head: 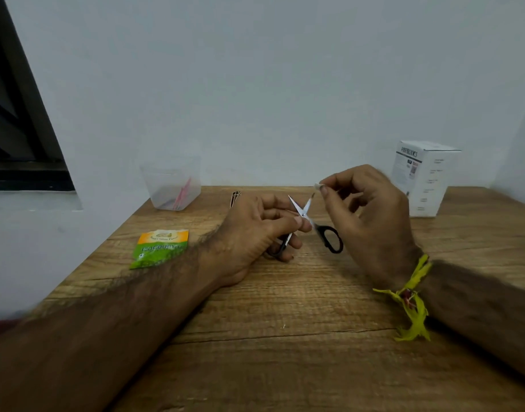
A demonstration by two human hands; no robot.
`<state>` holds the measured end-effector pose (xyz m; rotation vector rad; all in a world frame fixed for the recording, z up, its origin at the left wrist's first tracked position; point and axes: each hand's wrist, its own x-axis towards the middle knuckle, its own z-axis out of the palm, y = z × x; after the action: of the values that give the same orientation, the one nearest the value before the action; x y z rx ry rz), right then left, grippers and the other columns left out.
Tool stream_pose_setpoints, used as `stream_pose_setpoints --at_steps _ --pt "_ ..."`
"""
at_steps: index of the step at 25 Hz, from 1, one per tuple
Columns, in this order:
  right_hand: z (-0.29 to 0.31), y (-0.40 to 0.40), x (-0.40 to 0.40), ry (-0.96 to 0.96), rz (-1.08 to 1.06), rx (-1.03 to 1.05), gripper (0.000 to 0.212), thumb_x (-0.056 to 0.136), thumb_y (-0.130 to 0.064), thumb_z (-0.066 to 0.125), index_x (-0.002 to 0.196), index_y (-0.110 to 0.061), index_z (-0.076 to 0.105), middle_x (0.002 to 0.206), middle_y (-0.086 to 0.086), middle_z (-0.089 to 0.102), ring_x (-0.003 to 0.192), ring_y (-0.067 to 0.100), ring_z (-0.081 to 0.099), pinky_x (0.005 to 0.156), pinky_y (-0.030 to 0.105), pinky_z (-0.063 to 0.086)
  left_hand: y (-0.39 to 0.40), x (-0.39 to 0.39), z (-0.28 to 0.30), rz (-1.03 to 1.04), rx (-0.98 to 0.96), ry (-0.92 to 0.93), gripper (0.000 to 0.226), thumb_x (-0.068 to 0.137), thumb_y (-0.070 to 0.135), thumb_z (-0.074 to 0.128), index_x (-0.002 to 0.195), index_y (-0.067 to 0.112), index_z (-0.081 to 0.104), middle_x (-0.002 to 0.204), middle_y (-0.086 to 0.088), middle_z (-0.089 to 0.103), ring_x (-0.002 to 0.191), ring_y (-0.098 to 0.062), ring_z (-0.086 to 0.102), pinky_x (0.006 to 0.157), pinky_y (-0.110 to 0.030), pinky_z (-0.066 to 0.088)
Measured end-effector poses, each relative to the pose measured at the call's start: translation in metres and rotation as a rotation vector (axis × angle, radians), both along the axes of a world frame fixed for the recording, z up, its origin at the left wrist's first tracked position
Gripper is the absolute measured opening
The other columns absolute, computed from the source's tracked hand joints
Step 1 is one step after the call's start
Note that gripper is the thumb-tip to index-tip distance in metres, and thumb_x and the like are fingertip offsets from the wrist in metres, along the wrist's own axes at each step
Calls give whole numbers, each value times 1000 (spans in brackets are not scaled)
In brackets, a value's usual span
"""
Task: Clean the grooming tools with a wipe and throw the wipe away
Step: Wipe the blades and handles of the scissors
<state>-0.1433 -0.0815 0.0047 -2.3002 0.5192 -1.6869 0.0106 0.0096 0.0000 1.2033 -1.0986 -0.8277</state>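
Small scissors (303, 214) with black handles are spread apart over the wooden table (285, 322), blades pointing up. My left hand (255, 233) grips them near the pivot, with fingers round one handle; the other handle loop (332, 237) sticks out to the right. My right hand (371, 215) pinches a small white wipe (318, 185) between thumb and forefinger, just above and right of the blade tips. A green and orange wipe packet (158, 248) lies flat on the table to the left.
A clear plastic container (172, 185) holding a pink tool stands at the back left by the wall. A small dark object (235, 197) lies behind my left hand. A white box (424, 176) stands at the back right. A yellow thread band (410, 298) circles my right wrist.
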Motion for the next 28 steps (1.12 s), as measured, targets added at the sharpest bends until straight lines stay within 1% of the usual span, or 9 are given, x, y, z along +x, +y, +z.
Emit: stream_pose_setpoints --at_steps 2,5,8,10,14,17,22,25,28 --pt "0 -1 0 101 -3 -124 3 90 -6 69 91 -7 71 87 0 64 80 12 58 69 18 42 0 0 -1 -21 -4 -29 16 90 -2 70 104 6 69 89 -15 77 62 -21 71 51 -30 56" --pt "-3 1 1 245 -25 -259 4 90 -9 68 91 -7 70 87 2 63 82 18 58 72 31 47 -1 0 -4 -30 -9 -59 18 89 -2 71 106 2 70 88 -16 77 66 -25 74 55 -30 59" --pt "-3 -1 1 354 -44 -325 5 90 -10 67 93 -6 70 90 5 63 83 23 59 73 43 49 -3 0 -5 -29 -14 -51 19 86 -3 73 104 -1 69 88 -21 76 69 -26 75 56 -29 59" --pt "-3 -2 0 416 -70 -345 8 92 -12 65 95 -7 71 91 6 63 83 26 59 72 47 50 -3 -1 -6 -30 -19 -40 19 83 -4 75 101 -1 70 86 -22 75 69 -26 75 56 -27 59" --pt "-1 1 2 440 -88 -389 17 96 -15 57 97 -5 70 92 9 64 83 28 60 72 48 50 -2 0 -5 -13 -33 -58 21 79 -2 80 96 1 68 80 -17 76 69 -27 76 56 -29 59" --pt "-1 0 0 468 -92 -413 16 96 -13 57 97 -4 70 92 10 63 83 29 59 70 49 50 -2 -4 -4 -2 -22 -31 20 78 -4 81 93 1 67 78 -19 76 69 -31 76 55 -28 57" --pt "-1 0 3 448 -66 -403 12 95 -8 60 97 -2 70 93 12 63 82 31 60 70 50 50 -1 -5 -2 7 3 -25 18 78 -4 81 91 0 69 78 -17 76 66 -28 76 55 -28 58" --pt "-1 0 3 458 -61 -414 14 96 -8 57 98 -1 69 93 12 63 82 31 60 70 51 50 2 -5 0 -1 17 -30 17 77 -4 82 85 5 70 78 -16 77 67 -29 76 55 -28 58" --pt "-2 0 5 457 -91 -413 17 97 -10 55 100 -1 69 95 13 63 83 32 60 69 51 50 2 -6 1 -10 22 -29 17 77 -7 80 84 5 69 77 -15 77 66 -28 76 53 -27 59"
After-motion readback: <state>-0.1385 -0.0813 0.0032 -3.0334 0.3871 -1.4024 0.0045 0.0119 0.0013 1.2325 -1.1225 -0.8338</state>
